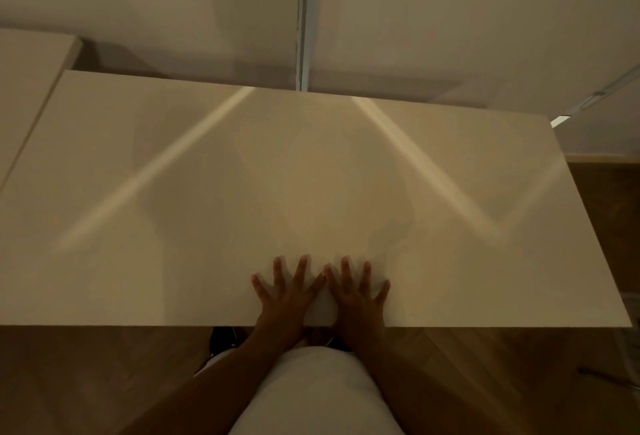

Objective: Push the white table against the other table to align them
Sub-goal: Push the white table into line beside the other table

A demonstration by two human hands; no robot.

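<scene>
A large white table (242,175) fills the middle of the view, its near edge right in front of me. My left hand (285,296) lies flat on the top near that edge, fingers spread and straight. Beside it my right hand (358,296) rests flat the same way, the two index fingers almost touching. A second white table (27,88) stands at the far left. Its long edge runs beside the first table's left side with a narrow dark gap between them, and its far end reaches further back.
A pale wall with a vertical metal strip (304,19) stands just behind the table's far edge. Wooden floor (86,382) shows below the near edge and to the right. A dark shoe (223,337) peeks out under the table.
</scene>
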